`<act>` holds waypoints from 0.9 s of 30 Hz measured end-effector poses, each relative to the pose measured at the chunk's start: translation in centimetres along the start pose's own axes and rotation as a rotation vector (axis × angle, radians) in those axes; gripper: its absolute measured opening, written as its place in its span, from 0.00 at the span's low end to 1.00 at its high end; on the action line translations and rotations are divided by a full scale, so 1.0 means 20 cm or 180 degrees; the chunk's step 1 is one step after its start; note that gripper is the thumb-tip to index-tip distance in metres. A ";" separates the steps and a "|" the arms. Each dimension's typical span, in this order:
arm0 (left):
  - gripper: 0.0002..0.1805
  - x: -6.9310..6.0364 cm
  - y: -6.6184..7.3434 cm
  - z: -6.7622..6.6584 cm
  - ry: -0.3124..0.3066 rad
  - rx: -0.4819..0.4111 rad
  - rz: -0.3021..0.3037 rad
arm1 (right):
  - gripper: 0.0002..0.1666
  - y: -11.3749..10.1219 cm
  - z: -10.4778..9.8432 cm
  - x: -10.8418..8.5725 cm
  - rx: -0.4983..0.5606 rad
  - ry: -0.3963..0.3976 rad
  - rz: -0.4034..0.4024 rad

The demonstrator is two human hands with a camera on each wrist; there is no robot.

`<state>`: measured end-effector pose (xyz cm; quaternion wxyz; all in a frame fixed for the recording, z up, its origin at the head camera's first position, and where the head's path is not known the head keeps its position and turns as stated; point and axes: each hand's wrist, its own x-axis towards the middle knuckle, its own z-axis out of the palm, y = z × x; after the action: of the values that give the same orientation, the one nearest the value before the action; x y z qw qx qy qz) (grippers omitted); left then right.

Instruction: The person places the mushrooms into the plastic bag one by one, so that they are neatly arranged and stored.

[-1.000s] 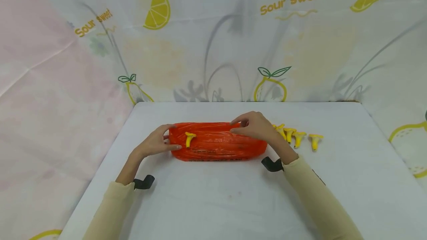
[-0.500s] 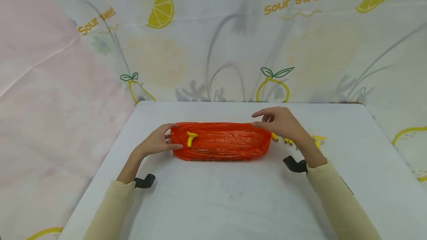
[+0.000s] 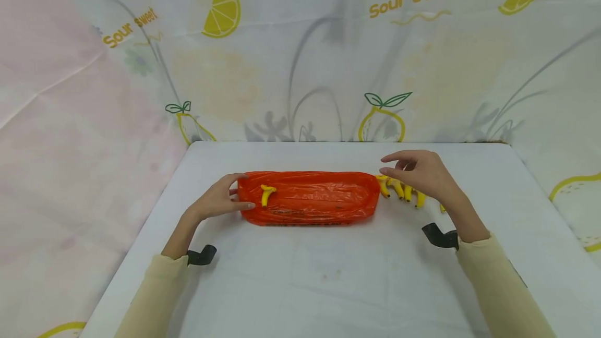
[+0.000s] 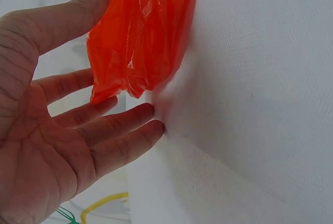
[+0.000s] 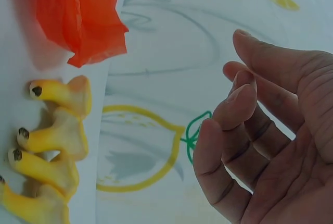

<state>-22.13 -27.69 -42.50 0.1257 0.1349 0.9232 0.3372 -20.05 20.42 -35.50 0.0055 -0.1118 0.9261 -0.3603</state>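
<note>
A red plastic bag (image 3: 310, 197) lies flattened and long across the table, with one yellow mushroom-shaped piece (image 3: 266, 195) on its left part. At the bag's left end is my left hand (image 3: 217, 200), thumb at the front edge and fingers at the back corner. In the left wrist view the thumb touches the red plastic (image 4: 143, 31) and the fingers of the left hand (image 4: 67, 120) are spread, not closed round it. My right hand (image 3: 424, 173) hovers above several yellow pieces (image 3: 396, 188), fingers loosely bent, holding nothing; the right wrist view shows the hand (image 5: 270, 130) empty.
Several yellow pieces (image 5: 60, 133) with dark tips stand in a row beside the bag's right end, partly hidden by my right hand in the head view. A white table (image 3: 305, 286) meets a printed cloth backdrop (image 3: 300, 56) behind it.
My right hand has moved right, from above the bag's right half to over the yellow pieces. My left hand and the piece on the bag have stayed in place.
</note>
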 end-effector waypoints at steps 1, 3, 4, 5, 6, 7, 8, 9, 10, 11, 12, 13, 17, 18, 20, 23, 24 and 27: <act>0.46 0.00 0.00 0.00 0.0001 0.0006 -0.0022 | 0.23 0.01 0.00 0.00 -0.0007 0.0021 -0.0001; 0.46 0.00 0.00 0.00 -0.0014 0.0027 -0.0029 | 0.23 0.03 -0.02 -0.01 0.0016 0.0068 0.0004; 0.46 0.00 0.00 0.00 -0.0017 0.0031 -0.0043 | 0.24 0.04 -0.02 -0.02 0.0032 0.0092 0.0006; 0.46 0.00 0.00 0.00 -0.0020 0.0033 -0.0054 | 0.24 0.05 -0.03 -0.02 0.0043 0.0122 0.0010; 0.46 0.00 0.00 0.00 -0.0025 0.0032 -0.0052 | 0.24 0.06 -0.04 -0.03 0.0037 0.0146 0.0008; 0.46 0.00 0.00 0.00 -0.0028 0.0027 -0.0042 | 0.24 0.07 -0.05 -0.03 0.0028 0.0166 0.0011; 0.47 0.00 -0.01 0.00 -0.0030 0.0024 -0.0032 | 0.24 0.08 -0.06 -0.04 0.0024 0.0185 0.0016; 0.47 0.00 -0.01 0.00 -0.0028 0.0018 -0.0026 | 0.24 0.09 -0.07 -0.04 0.0017 0.0199 0.0029; 0.47 0.00 -0.01 0.00 -0.0023 0.0005 -0.0030 | 0.25 0.10 -0.08 -0.05 -0.0002 0.0198 0.0035; 0.47 0.00 -0.01 0.00 -0.0021 -0.0001 -0.0022 | 0.25 0.12 -0.09 -0.06 -0.0033 0.0204 0.0045; 0.47 0.00 -0.01 0.00 -0.0020 -0.0001 -0.0015 | 0.25 0.13 -0.10 -0.06 -0.0056 0.0202 0.0048; 0.47 0.00 -0.01 0.00 -0.0019 -0.0003 -0.0006 | 0.25 0.15 -0.10 -0.07 -0.0069 0.0205 0.0061; 0.47 0.00 -0.01 0.00 -0.0026 -0.0009 0.0014 | 0.25 0.20 -0.13 -0.11 -0.0146 0.0232 0.0099; 0.47 0.00 -0.01 0.00 -0.0024 -0.0004 0.0019 | 0.25 0.22 -0.13 -0.12 -0.0163 0.0241 0.0110; 0.47 0.00 -0.01 0.01 -0.0023 -0.0013 0.0026 | 0.24 0.24 -0.14 -0.14 -0.0198 0.0272 0.0145; 0.47 0.00 0.00 0.00 -0.0018 -0.0015 0.0033 | 0.24 0.29 -0.16 -0.17 -0.0242 0.0327 0.0182; 0.47 0.00 0.00 0.00 -0.0017 -0.0021 0.0026 | 0.25 0.30 -0.16 -0.18 -0.0240 0.0328 0.0191; 0.47 0.00 0.00 0.00 -0.0010 -0.0038 0.0007 | 0.26 0.34 -0.16 -0.20 -0.0223 0.0321 0.0236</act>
<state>-22.15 -27.60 -42.47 0.1276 0.1357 0.9208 0.3426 -17.85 28.28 -37.86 -0.0318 -0.0593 0.9407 -0.3324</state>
